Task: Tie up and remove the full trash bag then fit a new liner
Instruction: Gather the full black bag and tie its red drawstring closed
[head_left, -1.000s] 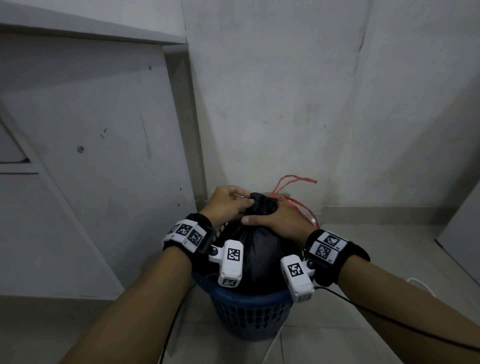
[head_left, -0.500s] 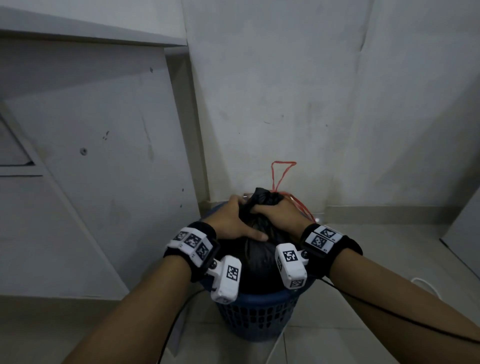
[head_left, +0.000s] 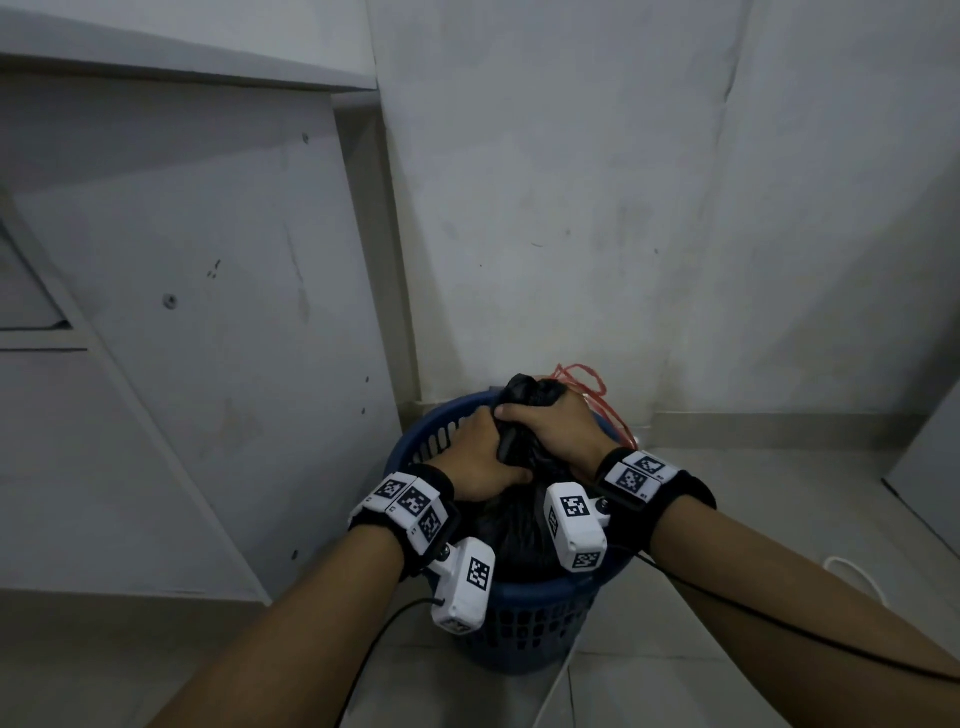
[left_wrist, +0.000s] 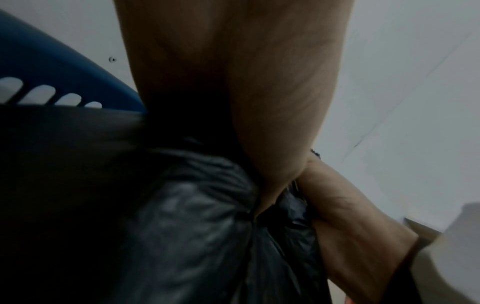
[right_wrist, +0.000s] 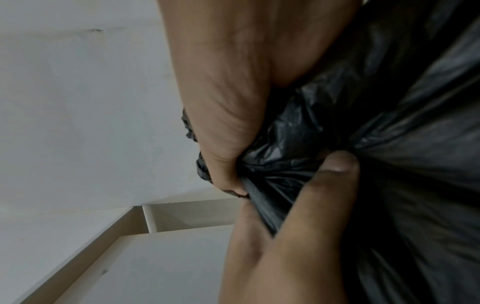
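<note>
A full black trash bag (head_left: 514, 525) sits in a blue slotted basket (head_left: 524, 613) on the floor by the wall corner. Its gathered neck (head_left: 530, 392) sticks up between my hands. My right hand (head_left: 550, 431) grips the neck from the right, thumb across the front. My left hand (head_left: 480, 457) clutches the bunched plastic just below, thumb pointing right. In the right wrist view my right hand (right_wrist: 233, 144) squeezes the crumpled neck (right_wrist: 283, 148). In the left wrist view the black bag (left_wrist: 197, 226) fills the lower half under my left hand (left_wrist: 259, 123). Red drawstring loops (head_left: 587, 384) trail behind the right hand.
A grey cabinet side (head_left: 208, 338) stands close on the left, and the wall (head_left: 623, 208) is right behind the basket. A white cable (head_left: 857, 571) lies on the tiled floor at right. Black wrist cables (head_left: 779, 623) run back along both forearms.
Both hands have sunk lower and pressed the bag down into the basket, closing tighter round its neck. The red drawstring loop that stood up half a second ago has dropped behind my right hand.
</note>
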